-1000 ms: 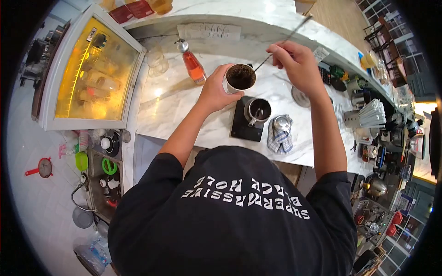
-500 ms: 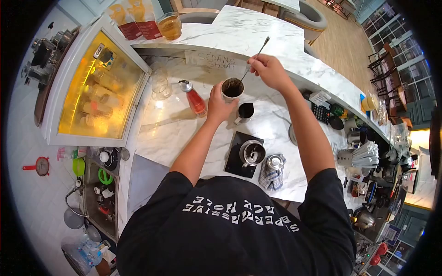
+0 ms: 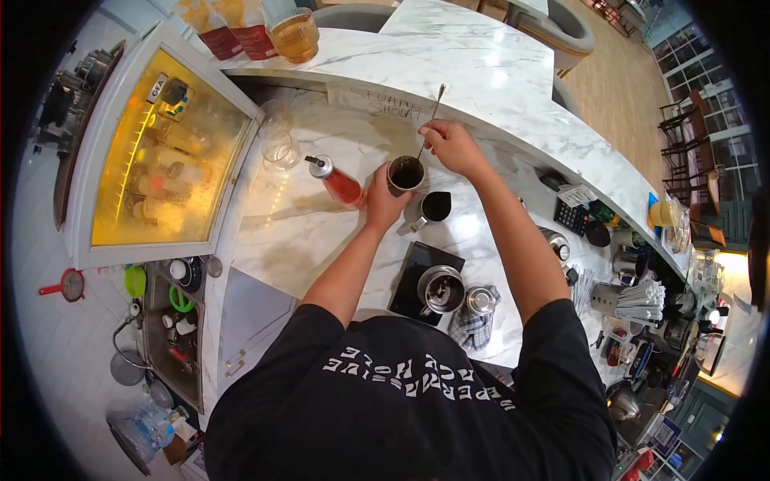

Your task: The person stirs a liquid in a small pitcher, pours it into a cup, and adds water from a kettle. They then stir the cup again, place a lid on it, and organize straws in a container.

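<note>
Fingers of our left hand [image 3: 387, 199] are closed around the cup [image 3: 407, 173], gripping its wall from the 8 o'clock side; those of our right hand [image 3: 451, 146], at 2 o'clock from the cup, are pinched together on a slender metal stirrer [image 3: 440, 94]. We observe the stirrer slanting from the cup's mouth toward 1 o'clock, its lower end hidden within the dark interior. Whether the cup's base touches the marble counter [image 3: 281, 232] we cannot tell.

Taking the cup as the dial's centre, we find a bottle of red liquid [image 3: 345, 189] near 9 o'clock, tilted in our view, its spout toward 10. Clear glasses [image 3: 281, 151] lie farther out, between 9 and 10. Between 4 and 5 o'clock, just beside the cup, we note a pitcher [image 3: 436, 206] with a dark interior. Toward 6 lies a black scale [image 3: 407, 282], bearing at its right part a handled metal vessel [image 3: 443, 290]; at 5 o'clock, a metal container [image 3: 480, 301] rests on a checked cloth [image 3: 472, 329]. White straws [image 3: 642, 301] stand bundled well apart at 4.
</note>
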Tool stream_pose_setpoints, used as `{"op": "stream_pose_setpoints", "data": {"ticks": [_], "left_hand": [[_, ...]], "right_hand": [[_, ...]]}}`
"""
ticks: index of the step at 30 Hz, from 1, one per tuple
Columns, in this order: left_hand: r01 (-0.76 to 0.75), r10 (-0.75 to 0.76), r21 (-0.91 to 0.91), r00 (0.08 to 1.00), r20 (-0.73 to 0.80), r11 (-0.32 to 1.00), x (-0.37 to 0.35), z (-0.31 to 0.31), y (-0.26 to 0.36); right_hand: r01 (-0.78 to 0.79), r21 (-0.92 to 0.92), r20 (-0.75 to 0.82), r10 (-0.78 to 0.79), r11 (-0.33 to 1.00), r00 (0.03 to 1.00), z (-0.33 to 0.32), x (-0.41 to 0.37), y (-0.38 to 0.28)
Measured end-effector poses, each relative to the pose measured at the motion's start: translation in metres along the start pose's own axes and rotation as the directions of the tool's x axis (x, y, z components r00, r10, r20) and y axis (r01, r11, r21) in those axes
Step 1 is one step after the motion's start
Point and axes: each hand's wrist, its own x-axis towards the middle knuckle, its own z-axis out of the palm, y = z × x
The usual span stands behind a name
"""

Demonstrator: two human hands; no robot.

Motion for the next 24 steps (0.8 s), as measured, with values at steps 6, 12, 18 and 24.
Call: {"op": "stream_pose_setpoints", "data": {"ticks": [6, 12, 18, 24], "left_hand": [[-0.029, 0.028, 0.032, 0.999, 0.034, 0.999, 0.005, -0.001, 0.002], [-0.009, 0.006, 0.059, 0.999, 0.042, 0.998, 0.000, -0.002, 0.002], [0.021, -0.025, 0.086, 0.998, 0.053, 0.996, -0.028, -0.005, -0.006], [0.116, -0.114, -0.015, 0.988, 0.106, 0.993, -0.068, -0.025, -0.007]], "right_hand": [[0.014, -0.056, -0.064, -0.018, 0.998, 0.998, 0.006, 0.005, 0.011], [0.030, -0.105, -0.104, -0.041, 0.994, 0.994, 0.001, 0.000, 0.005], [0.048, -0.069, -0.128, -0.057, 0.996, 0.990, -0.001, -0.014, 0.005], [-0.025, 0.043, -0.136, 0.031, 0.999, 0.990, -0.006, -0.047, 0.013]]}}
